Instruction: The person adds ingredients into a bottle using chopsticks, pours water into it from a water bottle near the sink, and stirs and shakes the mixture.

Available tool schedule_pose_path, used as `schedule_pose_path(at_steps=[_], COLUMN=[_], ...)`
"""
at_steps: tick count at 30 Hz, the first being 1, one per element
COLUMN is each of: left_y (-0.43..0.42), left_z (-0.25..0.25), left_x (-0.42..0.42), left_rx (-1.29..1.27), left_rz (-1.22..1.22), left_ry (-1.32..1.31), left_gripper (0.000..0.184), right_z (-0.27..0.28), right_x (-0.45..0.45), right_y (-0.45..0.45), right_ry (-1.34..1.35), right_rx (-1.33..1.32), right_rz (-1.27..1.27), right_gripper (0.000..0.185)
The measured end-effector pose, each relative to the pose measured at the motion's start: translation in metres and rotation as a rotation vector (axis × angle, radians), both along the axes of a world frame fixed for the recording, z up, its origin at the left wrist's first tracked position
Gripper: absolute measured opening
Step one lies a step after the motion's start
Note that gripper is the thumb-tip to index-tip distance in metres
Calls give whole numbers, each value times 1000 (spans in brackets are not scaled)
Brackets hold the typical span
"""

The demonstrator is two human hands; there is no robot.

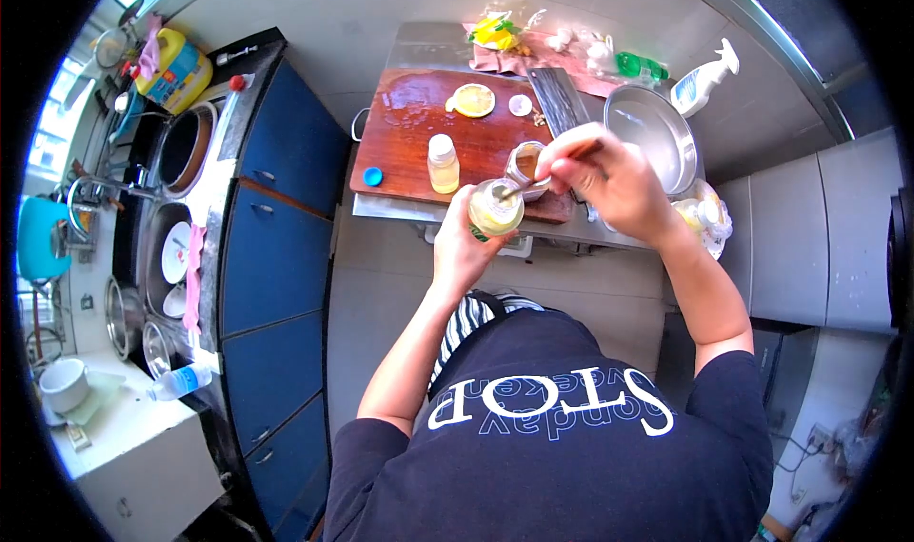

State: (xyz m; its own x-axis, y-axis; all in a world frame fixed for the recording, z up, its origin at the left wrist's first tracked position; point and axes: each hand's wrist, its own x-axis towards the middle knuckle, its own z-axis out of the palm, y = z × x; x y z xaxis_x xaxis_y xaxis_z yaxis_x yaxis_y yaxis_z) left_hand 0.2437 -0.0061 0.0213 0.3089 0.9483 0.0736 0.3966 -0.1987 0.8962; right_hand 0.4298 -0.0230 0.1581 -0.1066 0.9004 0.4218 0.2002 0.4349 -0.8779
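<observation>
My left hand (459, 247) is closed around a glass jar (495, 220) with pale yellowish contents, held in front of the table edge. In my right hand (619, 190) is a thin metal spoon (533, 186), its lower end inside the jar's mouth, so its tip is hard to see. Just behind the jar, a second glass jar (523, 159) stands on the wooden cutting board (400, 123), partly covered by my right hand. Left of it stands a small bottle (444, 169) with a white cap and yellowish liquid. A blue cap (373, 177) lies at the board's front left.
A cut lemon half (473, 100), a small white cap (520, 105) and a dark cleaver (559, 99) lie farther back. At right are a metal basin (652, 137) and a white spray bottle (705, 78). The sink counter (214, 194) runs along the left.
</observation>
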Motion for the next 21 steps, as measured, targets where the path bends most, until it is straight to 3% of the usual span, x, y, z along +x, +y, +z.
schedule_pose_path(at_steps=[2, 4, 6, 8, 10, 12, 14, 16, 18, 20, 21], left_y=[0, 2, 1, 2, 4, 2, 1, 3, 4, 3, 2], left_z=[7, 3, 6, 8, 4, 2, 3, 9, 2, 1, 4], left_x=[1, 2, 0, 0, 1, 2, 2, 1, 3, 3, 2], left_rx=[-57, -43, -62, -56, -58, -33, -9, -28, -15, -5, -10], left_rz=[-60, -100, -64, -62, -134, -102, -67, -80, -102, -123, -99], left_ry=[18, -4, 4, 2, -1, 9, 20, 26, 8, -7, 12], left_gripper=[77, 78, 77, 76, 77, 77, 77, 76, 76, 76, 76], right_z=[2, 7, 4, 4, 5, 4, 1, 6, 8, 7, 4], right_x=[-1, -8, -4, 0, -3, -6, -1, 2, -2, -4, -1], right_y=[-6, -7, -3, -6, -11, -7, -2, -9, -12, -7, -5], right_ry=[-286, 49, 102, -210, -206, 117, 29, -280, -224, 188, 83], right_rx=[-14, -129, -49, -8, -78, -79, 37, -18, -110, -92, -35], right_rz=[74, 43, -9, 17, 68, -4, -42, 11, 39, -39, -67], right_gripper=[9, 9, 8, 9, 9, 7, 7, 7, 8, 8, 9])
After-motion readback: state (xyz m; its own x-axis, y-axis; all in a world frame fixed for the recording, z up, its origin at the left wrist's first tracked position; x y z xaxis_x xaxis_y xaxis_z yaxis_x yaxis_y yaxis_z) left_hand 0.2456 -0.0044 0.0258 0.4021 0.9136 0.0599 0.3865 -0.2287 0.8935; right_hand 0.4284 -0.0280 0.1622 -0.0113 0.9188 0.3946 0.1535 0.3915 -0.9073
